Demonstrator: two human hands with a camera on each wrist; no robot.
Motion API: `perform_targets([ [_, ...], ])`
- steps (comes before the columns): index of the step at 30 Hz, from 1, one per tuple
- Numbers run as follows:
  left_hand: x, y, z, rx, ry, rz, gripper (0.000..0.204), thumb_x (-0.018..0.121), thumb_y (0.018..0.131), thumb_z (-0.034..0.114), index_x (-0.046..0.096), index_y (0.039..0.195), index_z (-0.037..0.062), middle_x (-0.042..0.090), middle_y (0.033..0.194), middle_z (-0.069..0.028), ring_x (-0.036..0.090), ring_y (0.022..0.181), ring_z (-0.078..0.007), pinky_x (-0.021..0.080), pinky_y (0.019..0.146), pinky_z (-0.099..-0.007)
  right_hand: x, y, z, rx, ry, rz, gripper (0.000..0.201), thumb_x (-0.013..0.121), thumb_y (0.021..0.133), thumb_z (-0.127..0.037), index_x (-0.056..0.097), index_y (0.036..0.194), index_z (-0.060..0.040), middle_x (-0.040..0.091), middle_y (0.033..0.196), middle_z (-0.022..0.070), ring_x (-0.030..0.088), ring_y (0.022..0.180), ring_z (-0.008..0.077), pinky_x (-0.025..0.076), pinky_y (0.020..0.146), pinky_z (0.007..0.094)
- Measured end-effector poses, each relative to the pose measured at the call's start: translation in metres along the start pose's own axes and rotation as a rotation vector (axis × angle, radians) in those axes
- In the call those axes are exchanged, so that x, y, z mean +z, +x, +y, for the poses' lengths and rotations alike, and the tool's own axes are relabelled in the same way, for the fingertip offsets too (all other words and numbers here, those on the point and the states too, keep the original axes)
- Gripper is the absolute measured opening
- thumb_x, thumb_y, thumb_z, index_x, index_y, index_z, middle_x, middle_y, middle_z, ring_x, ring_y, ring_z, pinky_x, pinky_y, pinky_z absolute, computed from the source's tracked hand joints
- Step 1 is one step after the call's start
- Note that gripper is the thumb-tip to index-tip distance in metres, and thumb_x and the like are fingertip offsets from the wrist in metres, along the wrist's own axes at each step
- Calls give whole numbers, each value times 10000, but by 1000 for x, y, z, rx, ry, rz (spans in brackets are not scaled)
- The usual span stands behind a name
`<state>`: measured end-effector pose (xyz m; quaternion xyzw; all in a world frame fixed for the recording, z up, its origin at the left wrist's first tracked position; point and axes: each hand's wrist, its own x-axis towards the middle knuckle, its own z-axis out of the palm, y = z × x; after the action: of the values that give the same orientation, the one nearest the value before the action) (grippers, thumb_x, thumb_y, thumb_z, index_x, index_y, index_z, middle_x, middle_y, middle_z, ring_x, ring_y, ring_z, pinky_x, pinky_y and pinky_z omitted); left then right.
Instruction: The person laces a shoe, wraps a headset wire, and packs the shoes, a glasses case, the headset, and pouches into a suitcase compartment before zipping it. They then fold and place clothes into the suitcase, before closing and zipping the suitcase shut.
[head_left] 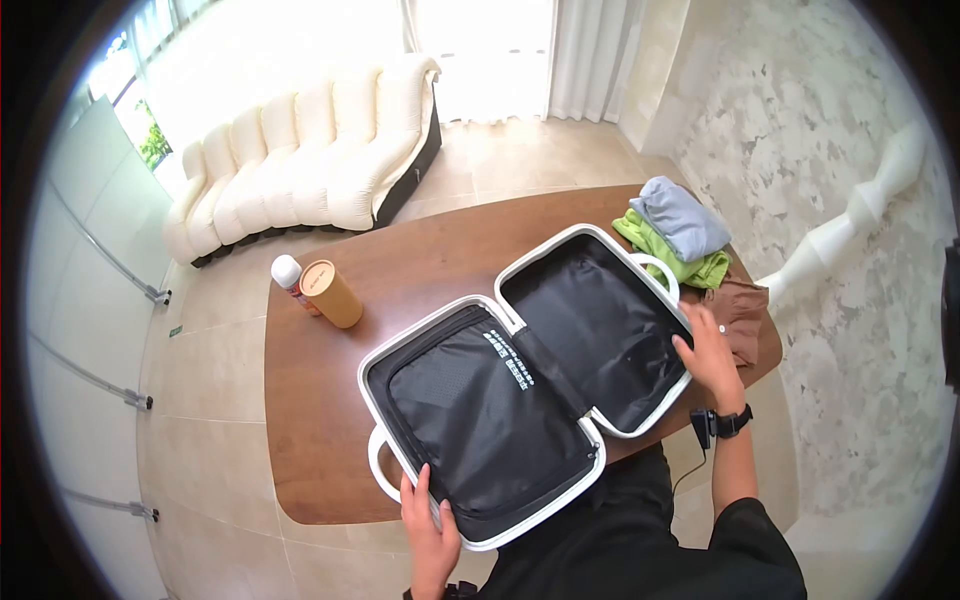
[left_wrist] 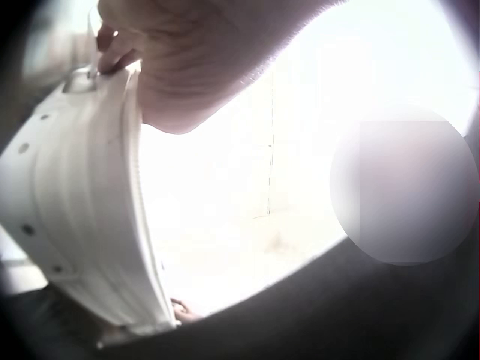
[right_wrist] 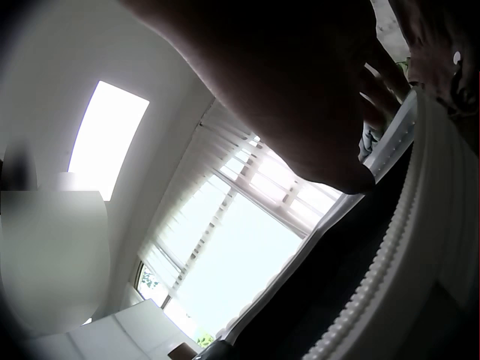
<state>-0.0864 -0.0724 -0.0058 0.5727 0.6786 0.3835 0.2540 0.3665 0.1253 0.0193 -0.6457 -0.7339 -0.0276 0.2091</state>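
An open white-rimmed suitcase [head_left: 470,400] lies with both halves spread on the table, black lining showing. A zipped panel with pale printed lettering covers the left half; the right half is a bare black shell. My left hand [head_left: 432,540] holds the near-left rim beside a white carry handle [head_left: 376,462]. At the opposite side, my right hand [head_left: 712,352] grips the right rim, thumb on the inner side and fingers outside. The left wrist view shows the white side of the case [left_wrist: 82,195]; in the right wrist view the zipper teeth [right_wrist: 375,277] run along its edge.
Folded clothes, a grey-blue one [head_left: 682,218], a green one [head_left: 655,248] and a brown one [head_left: 742,315], lie at the table's right end. A cardboard tube [head_left: 332,295] and a white-capped bottle [head_left: 287,272] stand left on the wooden table [head_left: 310,430]. A cream sofa [head_left: 290,160] is beyond.
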Motion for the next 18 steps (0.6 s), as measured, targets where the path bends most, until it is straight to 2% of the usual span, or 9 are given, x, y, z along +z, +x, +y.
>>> perform_targets([
  [1, -4, 7, -1, 15, 11, -36, 605, 561, 927, -18, 459, 1522, 0, 402, 1550, -304, 434, 1407, -491, 357, 1167, -497, 5, -5, 2, 25, 63, -106, 528, 708, 923, -124, 538, 1417, -53, 597, 1256, 202, 607, 1154, 414, 506, 973, 468],
  [3, -14, 21, -5, 24, 29, -66, 606, 550, 937, -20, 457, 1534, 20, 398, 1569, -302, 440, 1408, -491, 360, 1167, -495, -1, -15, -7, 26, 56, -109, 497, 706, 925, -114, 558, 1397, -61, 600, 1224, 200, 617, 1125, 408, 515, 946, 468],
  [5, -22, 40, -10, 37, 76, -136, 615, 565, 943, -11, 465, 1545, 66, 391, 1591, -293, 450, 1412, -474, 368, 1164, -488, -6, -26, -6, 141, 18, -192, 431, 695, 931, -103, 593, 1348, -63, 600, 1212, 192, 626, 1070, 399, 525, 913, 479],
  [6, -27, 51, -9, 51, 77, -159, 617, 580, 945, -6, 472, 1544, 94, 387, 1604, -280, 453, 1417, -459, 380, 1157, -484, -9, -33, -9, 143, 17, -151, 352, 682, 944, -109, 623, 1287, -55, 622, 1152, 191, 639, 1008, 406, 531, 871, 491],
  [9, -35, 82, -7, 66, 102, -226, 603, 577, 930, -57, 502, 1512, 80, 427, 1588, -263, 429, 1467, -434, 367, 1195, -439, -26, -50, -22, 175, -47, -144, 334, 682, 950, -133, 629, 1270, -55, 649, 1096, 195, 652, 987, 412, 534, 846, 491],
  [10, -36, 92, -15, 70, 119, -241, 595, 591, 928, -57, 516, 1499, 87, 432, 1585, -260, 432, 1465, -431, 373, 1193, -437, -32, -55, -30, 190, -60, -125, 297, 683, 953, -152, 649, 1228, -45, 674, 1031, 200, 665, 966, 417, 534, 828, 496],
  [14, -46, 147, -15, 138, 89, -337, 618, 539, 901, -100, 523, 1490, 87, 440, 1571, -270, 413, 1475, -442, 363, 1203, -447, -46, -76, -37, 225, -27, -156, 244, 682, 952, -160, 680, 1150, -18, 698, 984, 213, 670, 934, 425, 528, 816, 509],
  [16, -43, 175, -17, 176, 144, -427, 645, 458, 864, -122, 522, 1473, 82, 446, 1542, -310, 426, 1447, -468, 373, 1195, -471, -53, -82, -42, 247, 7, -166, 251, 683, 951, -168, 679, 1150, -14, 699, 983, 219, 669, 931, 428, 526, 812, 508],
  [18, -38, 204, -20, 212, 173, -457, 663, 433, 841, -133, 527, 1462, 80, 459, 1529, -316, 411, 1458, -466, 365, 1203, -473, -61, -88, -49, 280, 34, -173, 259, 683, 949, -175, 678, 1149, -10, 700, 982, 224, 669, 927, 430, 524, 809, 507],
])
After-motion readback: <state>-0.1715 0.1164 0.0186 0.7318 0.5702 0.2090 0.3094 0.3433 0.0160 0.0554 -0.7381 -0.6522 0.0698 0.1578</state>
